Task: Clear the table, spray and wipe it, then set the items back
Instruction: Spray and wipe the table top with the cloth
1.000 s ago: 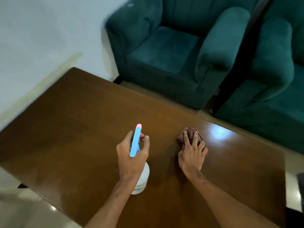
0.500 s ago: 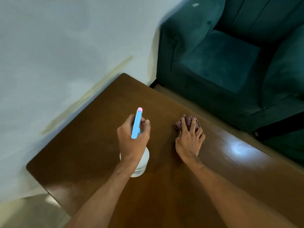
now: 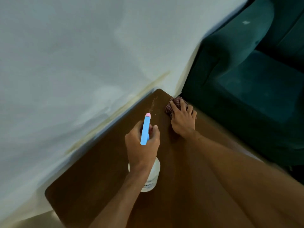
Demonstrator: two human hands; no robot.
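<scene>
My left hand (image 3: 141, 145) grips the neck of a white spray bottle (image 3: 152, 174) with a blue trigger head and pink nozzle, held above the brown wooden table (image 3: 98, 170). Fine droplets hang in the air ahead of the nozzle, toward the table's far corner. My right hand (image 3: 183, 118) presses a crumpled red checked cloth (image 3: 176, 102) flat on the table near that far corner, fingers spread over it. Most of the cloth is hidden under the hand.
A dark teal armchair (image 3: 246, 79) stands right behind the table's far edge, close to the cloth. A pale wall (image 3: 74, 55) runs along the table's left side. Beige floor (image 3: 32, 219) shows at the lower left.
My view has swung left. Both hands have moved toward the table's far left corner, the cloth sliding under my right hand. Spray droplets now appear in front of the nozzle.
</scene>
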